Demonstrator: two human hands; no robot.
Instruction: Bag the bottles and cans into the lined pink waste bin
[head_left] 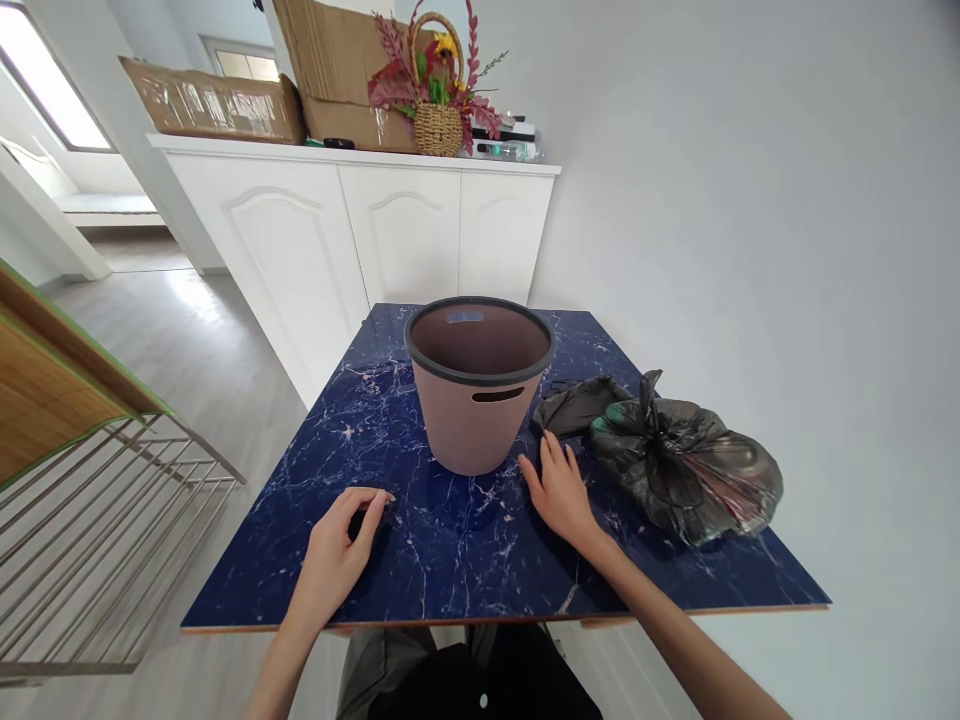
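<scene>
Blue marbled bench (450, 585) bears a dusty-pink bin (472, 425) standing upright near its middle, just beyond the hands. The left hand (334, 550) rests with fingers curled, a narrow gap to the thumb; the right hand (564, 497) has fingers loosely spread at the edge of a crumpled black bag (581, 403), beside a knotted, filled bag (682, 470).

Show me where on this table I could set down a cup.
The table has bare room left of the bin, beyond the left hand, and near the front edge between both hands. It is crowded right of the bin, where the right hand, a loose black bag and a knotted black bag sit close together.
</scene>
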